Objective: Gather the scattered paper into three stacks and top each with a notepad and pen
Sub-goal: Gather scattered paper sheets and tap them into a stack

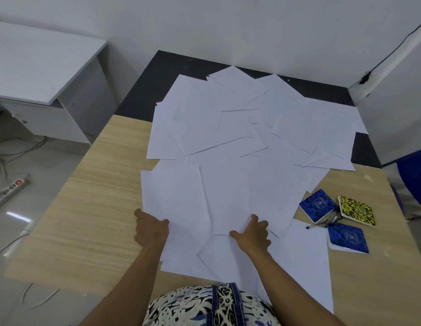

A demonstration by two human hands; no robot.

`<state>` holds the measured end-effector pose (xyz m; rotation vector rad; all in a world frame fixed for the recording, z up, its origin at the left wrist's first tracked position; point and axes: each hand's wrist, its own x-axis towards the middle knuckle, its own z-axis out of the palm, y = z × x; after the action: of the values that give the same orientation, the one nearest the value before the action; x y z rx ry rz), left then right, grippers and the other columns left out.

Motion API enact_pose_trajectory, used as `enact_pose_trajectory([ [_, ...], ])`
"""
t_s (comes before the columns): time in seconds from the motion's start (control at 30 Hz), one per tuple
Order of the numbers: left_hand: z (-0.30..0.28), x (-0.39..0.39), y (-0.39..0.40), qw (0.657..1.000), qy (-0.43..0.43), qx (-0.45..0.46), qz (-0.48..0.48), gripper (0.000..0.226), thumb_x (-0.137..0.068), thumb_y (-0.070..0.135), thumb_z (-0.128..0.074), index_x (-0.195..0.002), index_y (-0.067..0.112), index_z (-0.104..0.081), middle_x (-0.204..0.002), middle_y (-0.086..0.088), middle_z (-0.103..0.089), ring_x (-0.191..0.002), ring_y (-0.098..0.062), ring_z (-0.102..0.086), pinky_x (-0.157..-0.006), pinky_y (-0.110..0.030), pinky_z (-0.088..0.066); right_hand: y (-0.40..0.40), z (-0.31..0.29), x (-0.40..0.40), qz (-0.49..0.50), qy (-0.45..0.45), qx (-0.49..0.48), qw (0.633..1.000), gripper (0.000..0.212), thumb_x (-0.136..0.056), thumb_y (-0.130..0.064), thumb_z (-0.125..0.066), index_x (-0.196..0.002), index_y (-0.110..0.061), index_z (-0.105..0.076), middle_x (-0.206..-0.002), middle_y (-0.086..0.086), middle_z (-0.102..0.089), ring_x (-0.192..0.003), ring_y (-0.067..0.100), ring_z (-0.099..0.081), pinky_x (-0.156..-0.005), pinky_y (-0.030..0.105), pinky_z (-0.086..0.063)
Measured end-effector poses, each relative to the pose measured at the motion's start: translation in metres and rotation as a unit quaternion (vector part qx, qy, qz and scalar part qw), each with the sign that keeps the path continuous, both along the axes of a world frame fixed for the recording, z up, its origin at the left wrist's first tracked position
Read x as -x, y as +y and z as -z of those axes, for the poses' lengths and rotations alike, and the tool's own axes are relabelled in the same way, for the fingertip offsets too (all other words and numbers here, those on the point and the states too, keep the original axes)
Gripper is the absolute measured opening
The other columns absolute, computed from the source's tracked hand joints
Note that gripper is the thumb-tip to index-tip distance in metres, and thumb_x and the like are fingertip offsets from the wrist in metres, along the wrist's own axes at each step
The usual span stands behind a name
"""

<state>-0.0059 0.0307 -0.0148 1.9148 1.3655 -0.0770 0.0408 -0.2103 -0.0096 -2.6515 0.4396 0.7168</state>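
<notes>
Both hands grip the nearest sheets, left hand (151, 228) pinching a sheet's left edge, right hand (251, 235) clutching overlapped corners, while scattered paper (240, 137) fans away across the counter (94, 208).

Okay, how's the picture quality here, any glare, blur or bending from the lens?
Head view: soft, even light; the white sheets wash out, so overlapping edges are faint. Wide-angle bending curves the table edges and wall lines. Floor glare sits at far left. Both hands, left hand and right hand, look sharp; the pens between the notepads are small and hard to count.
</notes>
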Motion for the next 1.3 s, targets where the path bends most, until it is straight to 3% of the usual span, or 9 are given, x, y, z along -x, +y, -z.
enact_pose_trajectory([
  [0.1,-0.009,0.003,-0.008,0.998,-0.063,0.019,-0.005,0.049,-0.088,0.012,-0.064,-0.127,-0.001,-0.038,-0.116,-0.022,-0.059,-0.101,-0.039,-0.060,-0.076,-0.038,-0.044,-0.009,0.000,0.001,0.040,0.003,-0.052,0.998,0.093,-0.077,-0.049,-0.073,-0.146,-0.017,-0.020,-0.141,0.011,-0.027,-0.117,0.031,-0.051,-0.099,0.046,-0.042],
  [0.3,-0.014,0.000,-0.015,0.983,-0.119,0.128,0.059,0.022,-0.092,0.010,-0.055,-0.111,-0.001,-0.057,-0.100,-0.012,-0.060,-0.090,-0.029,-0.058,-0.074,-0.031,-0.042,-0.022,0.006,0.002,0.106,-0.001,-0.157,0.982,0.087,-0.078,-0.043,-0.074,-0.144,-0.010,-0.029,-0.140,0.011,-0.040,-0.123,0.029,-0.048,-0.098,0.040,-0.044],
  [0.4,-0.014,-0.002,-0.020,0.975,-0.122,0.173,0.070,0.025,-0.092,0.008,-0.057,-0.115,0.000,-0.055,-0.101,-0.010,-0.058,-0.088,-0.027,-0.056,-0.074,-0.031,-0.042,-0.026,0.009,0.000,0.128,-0.025,-0.202,0.971,0.045,-0.079,-0.032,-0.074,-0.114,-0.011,-0.056,-0.116,0.008,-0.056,-0.104,0.025,-0.058,-0.082,0.031,-0.048],
  [0.5,-0.012,-0.003,-0.021,0.971,-0.126,0.190,0.067,0.027,-0.090,0.006,-0.057,-0.116,0.000,-0.056,-0.107,-0.015,-0.062,-0.089,-0.029,-0.058,-0.076,-0.034,-0.046,-0.029,0.007,-0.004,0.162,-0.024,-0.271,0.949,0.015,-0.084,-0.018,-0.069,-0.080,-0.011,-0.057,-0.084,0.006,-0.061,-0.078,0.021,-0.057,-0.071,0.029,-0.048],
  [0.67,-0.017,-0.008,-0.022,0.967,-0.143,0.197,0.076,0.024,-0.091,0.009,-0.059,-0.114,0.003,-0.055,-0.102,-0.012,-0.060,-0.086,-0.027,-0.058,-0.076,-0.035,-0.045,-0.026,-0.003,-0.006,0.269,0.025,-0.395,0.878,0.009,-0.089,-0.001,-0.057,-0.095,-0.006,-0.054,-0.097,0.018,-0.062,-0.072,0.029,-0.065,-0.075,0.047,-0.059],
  [0.9,-0.016,-0.014,-0.021,0.963,-0.110,0.215,0.122,0.032,-0.091,0.012,-0.061,-0.120,0.000,-0.052,-0.112,-0.017,-0.060,-0.089,-0.028,-0.058,-0.077,-0.034,-0.045,-0.014,-0.008,-0.001,0.222,0.053,-0.414,0.881,0.040,-0.091,-0.024,-0.064,-0.125,-0.018,-0.043,-0.111,0.004,-0.061,-0.086,0.019,-0.064,-0.077,0.038,-0.058],
  [1.0,-0.017,-0.017,-0.019,0.963,-0.114,0.219,0.113,0.037,-0.091,0.015,-0.062,-0.122,-0.001,-0.052,-0.115,-0.016,-0.059,-0.089,-0.027,-0.057,-0.076,-0.034,-0.044,-0.008,-0.018,-0.004,0.177,0.041,-0.428,0.885,0.026,-0.091,-0.011,-0.061,-0.115,-0.004,-0.059,-0.107,0.009,-0.069,-0.083,0.018,-0.066,-0.068,0.027,-0.055],
  [1.23,-0.025,-0.027,-0.019,0.949,-0.153,0.256,0.099,0.049,-0.088,0.030,-0.067,-0.127,0.006,-0.048,-0.114,-0.005,-0.058,-0.094,-0.023,-0.057,-0.077,-0.035,-0.044,-0.007,-0.048,-0.014,0.187,0.049,-0.592,0.782,0.021,-0.091,-0.014,-0.063,-0.112,-0.016,-0.065,-0.099,0.003,-0.072,-0.085,0.024,-0.069,-0.073,0.031,-0.051],
  [1.3,-0.021,-0.028,-0.017,0.945,-0.147,0.278,0.092,0.053,-0.085,0.026,-0.072,-0.128,0.005,-0.050,-0.118,-0.009,-0.062,-0.096,-0.026,-0.061,-0.077,-0.036,-0.048,-0.010,-0.045,-0.013,0.222,0.043,-0.572,0.789,0.016,-0.089,-0.013,-0.064,-0.104,-0.015,-0.067,-0.094,0.003,-0.071,-0.083,0.024,-0.067,-0.071,0.030,-0.052],
])
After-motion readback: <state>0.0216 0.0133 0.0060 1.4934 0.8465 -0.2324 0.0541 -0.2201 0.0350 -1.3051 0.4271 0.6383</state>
